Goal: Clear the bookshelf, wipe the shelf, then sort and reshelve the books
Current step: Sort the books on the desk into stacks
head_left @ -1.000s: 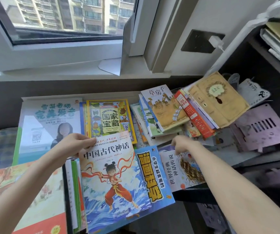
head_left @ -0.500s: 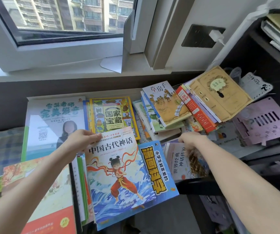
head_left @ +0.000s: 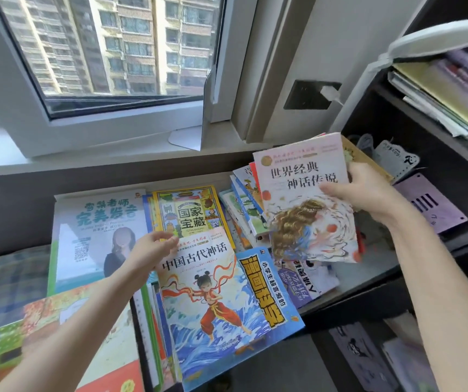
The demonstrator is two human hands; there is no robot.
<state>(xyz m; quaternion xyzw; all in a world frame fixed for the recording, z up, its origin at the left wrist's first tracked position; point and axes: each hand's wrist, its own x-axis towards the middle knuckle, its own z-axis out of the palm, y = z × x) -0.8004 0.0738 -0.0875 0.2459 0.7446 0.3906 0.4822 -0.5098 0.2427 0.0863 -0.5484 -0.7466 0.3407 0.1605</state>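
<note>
Books are spread below the window, flat and in leaning piles, just left of the dark bookshelf. A stack of papers is kept on the shelf's upper level, and a white lamp is seen in front of its top corner. At the far left a checked cloth is seen, with an orange book nearer the camera beside it. A teal book is laid flat at the back left, with a yellow book just beside it. A wave book, showing a child in red above blue water, is laid over the near edge of the yellow one and over a blue book with bold yellow lettering. A pink book is held up with its cover toward the camera, and a purple book is seen lying below its lower edge. A lilac slotted panel is set inside the lower compartment. The pink book is gripped at its right edge by the right hand, thumb on the cover and fingers hidden behind. The left hand is held loosely open, fingers relaxed, at the top left corner of the wave book; whether the corner is touched cannot be told. On the wall a dark socket is fitted with a white plug.
</note>
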